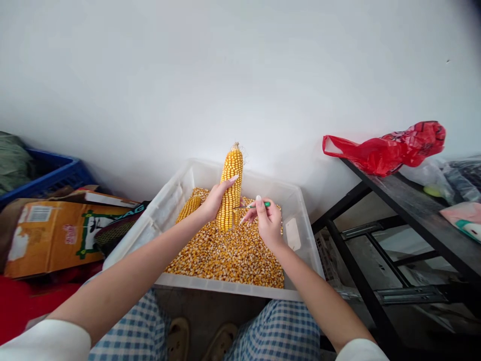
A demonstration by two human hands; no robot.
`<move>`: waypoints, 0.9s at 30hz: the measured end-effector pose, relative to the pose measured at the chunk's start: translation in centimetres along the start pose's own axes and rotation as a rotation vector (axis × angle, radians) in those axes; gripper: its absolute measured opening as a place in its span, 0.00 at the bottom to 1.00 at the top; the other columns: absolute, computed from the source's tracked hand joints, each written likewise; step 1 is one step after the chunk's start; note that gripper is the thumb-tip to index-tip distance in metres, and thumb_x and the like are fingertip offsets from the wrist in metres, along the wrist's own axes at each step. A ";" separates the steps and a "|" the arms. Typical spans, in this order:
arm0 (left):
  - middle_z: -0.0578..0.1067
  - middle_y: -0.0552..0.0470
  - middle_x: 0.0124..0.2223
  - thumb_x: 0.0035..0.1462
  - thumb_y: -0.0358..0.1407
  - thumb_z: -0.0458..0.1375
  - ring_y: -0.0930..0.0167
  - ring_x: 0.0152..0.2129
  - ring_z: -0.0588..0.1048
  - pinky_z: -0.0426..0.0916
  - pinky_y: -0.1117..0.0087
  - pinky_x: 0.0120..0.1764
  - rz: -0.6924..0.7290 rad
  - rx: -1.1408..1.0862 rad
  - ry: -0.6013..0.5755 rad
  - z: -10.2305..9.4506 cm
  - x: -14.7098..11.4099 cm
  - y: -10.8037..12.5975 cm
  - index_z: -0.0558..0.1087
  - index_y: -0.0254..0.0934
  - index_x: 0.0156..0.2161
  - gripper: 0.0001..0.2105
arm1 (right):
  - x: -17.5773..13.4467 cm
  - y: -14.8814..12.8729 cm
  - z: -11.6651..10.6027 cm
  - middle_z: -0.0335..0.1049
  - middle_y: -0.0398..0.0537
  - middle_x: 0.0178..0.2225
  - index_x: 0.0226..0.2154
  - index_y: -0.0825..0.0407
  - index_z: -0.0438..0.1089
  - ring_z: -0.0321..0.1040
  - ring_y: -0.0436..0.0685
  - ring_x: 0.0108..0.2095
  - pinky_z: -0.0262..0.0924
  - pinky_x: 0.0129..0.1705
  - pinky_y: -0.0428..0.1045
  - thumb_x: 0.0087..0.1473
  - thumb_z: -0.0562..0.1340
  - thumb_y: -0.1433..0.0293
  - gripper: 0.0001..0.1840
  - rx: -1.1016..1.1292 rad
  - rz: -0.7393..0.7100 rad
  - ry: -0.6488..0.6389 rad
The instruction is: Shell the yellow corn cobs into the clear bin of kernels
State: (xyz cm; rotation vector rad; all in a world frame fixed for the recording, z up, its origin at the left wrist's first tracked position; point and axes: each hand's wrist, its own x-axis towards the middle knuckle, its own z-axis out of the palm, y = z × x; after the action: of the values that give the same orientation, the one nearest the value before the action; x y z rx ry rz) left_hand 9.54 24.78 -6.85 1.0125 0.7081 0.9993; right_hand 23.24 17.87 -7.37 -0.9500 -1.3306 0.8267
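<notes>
My left hand (pixel 217 199) is wrapped round a yellow ear of corn (pixel 233 163), held nearly upright with its narrow tip at the top. Between the fingers of my right hand (pixel 267 220) is a small screwdriver (pixel 267 204) with a green handle and a thin shaft. Its tip points left at the ear's lower right side, where a short strip of kernels looks disturbed. Below both hands, loose corn kernels (pixel 233 255) fill the bottom of a translucent plastic bin (pixel 306 240). A second ear of corn (pixel 189 208) lies on the kernels at the left, partly behind my left forearm.
To the left are an orange cardboard box (pixel 62 235), a dark mesh bag (pixel 116 228) and a blue crate (pixel 56 175). On the right stands a black metal-framed rack (pixel 421 205) with a red plastic bag (pixel 394 148) on top. A white wall (pixel 240 75) rises behind the bin.
</notes>
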 end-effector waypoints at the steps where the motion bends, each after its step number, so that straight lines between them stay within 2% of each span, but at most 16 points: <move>1: 0.72 0.47 0.23 0.47 0.54 0.52 0.69 0.19 0.71 0.67 0.69 0.25 0.017 0.008 0.004 0.0 0.0 0.0 0.68 0.32 0.29 0.23 | 0.0 0.2 0.1 0.67 0.42 0.17 0.30 0.53 0.61 0.66 0.48 0.19 0.59 0.21 0.44 0.55 0.51 0.57 0.16 0.001 0.004 -0.009; 6: 0.72 0.48 0.23 0.48 0.52 0.53 0.69 0.19 0.71 0.65 0.70 0.24 0.102 0.138 0.003 0.0 -0.3 0.1 0.68 0.32 0.27 0.21 | 0.3 0.9 0.1 0.65 0.40 0.16 0.29 0.53 0.61 0.64 0.47 0.16 0.59 0.19 0.43 0.54 0.51 0.54 0.18 0.061 0.095 -0.002; 12: 0.68 0.54 0.22 0.46 0.47 0.59 0.73 0.18 0.67 0.59 0.74 0.21 0.203 0.365 0.018 0.1 -0.6 -0.1 0.67 0.34 0.27 0.16 | 0.9 1.5 -0.2 0.62 0.38 0.13 0.27 0.54 0.61 0.60 0.45 0.13 0.54 0.16 0.41 0.53 0.52 0.53 0.20 0.049 0.215 -0.036; 16: 0.71 0.51 0.22 0.48 0.48 0.56 0.71 0.18 0.69 0.62 0.72 0.22 0.153 0.262 -0.009 0.0 -0.4 -0.2 0.68 0.33 0.28 0.17 | 1.1 1.4 -0.4 0.60 0.37 0.12 0.26 0.54 0.61 0.57 0.45 0.11 0.52 0.14 0.41 0.52 0.53 0.52 0.21 0.061 0.238 -0.029; 19: 0.72 0.47 0.23 0.49 0.50 0.54 0.68 0.19 0.72 0.65 0.70 0.23 0.086 0.142 -0.026 -0.3 -0.1 -0.2 0.68 0.32 0.28 0.19 | 1.1 0.7 -0.5 0.61 0.38 0.12 0.27 0.54 0.61 0.60 0.46 0.12 0.54 0.16 0.41 0.54 0.52 0.54 0.19 0.096 0.149 0.046; 23: 0.72 0.48 0.24 0.48 0.51 0.54 0.67 0.20 0.73 0.67 0.68 0.24 0.009 -0.032 -0.010 -0.5 0.3 -0.3 0.69 0.32 0.31 0.20 | 1.1 -0.5 -0.6 0.67 0.42 0.16 0.29 0.54 0.61 0.66 0.49 0.17 0.58 0.18 0.43 0.55 0.52 0.56 0.17 0.103 0.043 0.138; 27: 0.73 0.48 0.25 0.46 0.52 0.55 0.67 0.20 0.74 0.68 0.68 0.23 -0.025 -0.122 0.008 -0.4 0.4 -0.3 0.69 0.33 0.35 0.22 | 0.9 -0.9 -0.4 0.69 0.44 0.18 0.30 0.55 0.62 0.69 0.51 0.20 0.59 0.20 0.43 0.54 0.53 0.57 0.16 0.098 0.028 0.093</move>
State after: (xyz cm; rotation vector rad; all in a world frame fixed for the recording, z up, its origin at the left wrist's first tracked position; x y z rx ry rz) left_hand 9.45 25.28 -7.35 0.8923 0.6572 1.0129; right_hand 23.69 18.24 -6.16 -0.9200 -1.1889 0.8515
